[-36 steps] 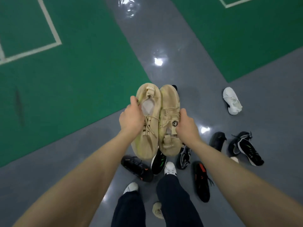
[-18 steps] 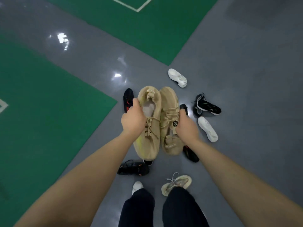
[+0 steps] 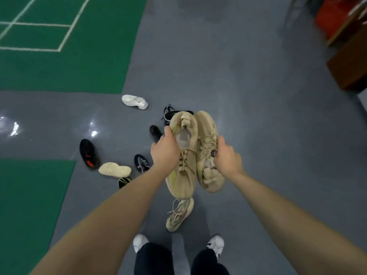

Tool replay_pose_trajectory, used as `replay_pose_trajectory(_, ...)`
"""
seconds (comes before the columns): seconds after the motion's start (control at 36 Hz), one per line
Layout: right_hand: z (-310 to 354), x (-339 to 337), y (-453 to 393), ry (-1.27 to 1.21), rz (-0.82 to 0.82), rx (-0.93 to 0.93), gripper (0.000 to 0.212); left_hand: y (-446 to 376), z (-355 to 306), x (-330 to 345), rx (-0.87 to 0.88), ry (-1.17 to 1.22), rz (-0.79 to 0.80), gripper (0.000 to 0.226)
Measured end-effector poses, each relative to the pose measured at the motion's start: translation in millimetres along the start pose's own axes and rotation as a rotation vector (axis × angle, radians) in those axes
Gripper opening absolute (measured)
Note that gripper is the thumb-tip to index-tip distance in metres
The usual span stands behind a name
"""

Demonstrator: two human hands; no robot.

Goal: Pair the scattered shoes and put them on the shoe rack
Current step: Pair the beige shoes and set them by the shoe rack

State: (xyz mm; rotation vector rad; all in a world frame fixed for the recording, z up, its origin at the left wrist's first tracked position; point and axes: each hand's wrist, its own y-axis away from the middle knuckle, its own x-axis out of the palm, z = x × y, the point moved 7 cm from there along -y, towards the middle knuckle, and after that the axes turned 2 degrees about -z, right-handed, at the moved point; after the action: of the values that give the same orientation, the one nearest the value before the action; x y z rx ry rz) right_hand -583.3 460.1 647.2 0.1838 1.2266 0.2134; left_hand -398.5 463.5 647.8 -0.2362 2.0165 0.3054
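I hold two tan knit sneakers side by side above the grey floor. My left hand [image 3: 164,150] grips the left tan sneaker [image 3: 183,176] at its collar, heel pointing away. My right hand [image 3: 226,158] grips the right tan sneaker [image 3: 206,128], which points the opposite way. Scattered on the floor lie a white sneaker [image 3: 135,101], a black-and-red shoe [image 3: 88,153], a cream sole-up shoe [image 3: 114,170], a dark shoe with grey laces [image 3: 141,163], a beige laced shoe [image 3: 179,215], and other black shoes partly hidden behind my hands. No shoe rack is clearly in view.
Green court mats [image 3: 65,56] with white lines cover the left side. Brown and red furniture [image 3: 349,62] stands at the upper right. My own white shoes [image 3: 215,245] and dark trousers show at the bottom edge.
The view has swung to the right: the scattered shoes have slid left and the furniture has come into sight. Both hands keep the same hold on the tan pair.
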Motion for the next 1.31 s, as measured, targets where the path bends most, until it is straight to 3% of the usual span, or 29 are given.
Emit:
replay_pose_trajectory(0.31,-287,-108,70,-0.063,-0.153,0.397,0.018,76,-291,130,0.407,-0.049,0.208,0.020)
replay_pose_trajectory(0.64,-491,-159,145,-0.215,-0.321,0.745,0.015,157,-503,217,0.775,-0.063,0.343,0.018)
replay_pose_trajectory(1.31,-833,-318,147,-0.366,-0.515,1.045,0.012,203,-894,362,0.988,-0.104,0.428,0.009)
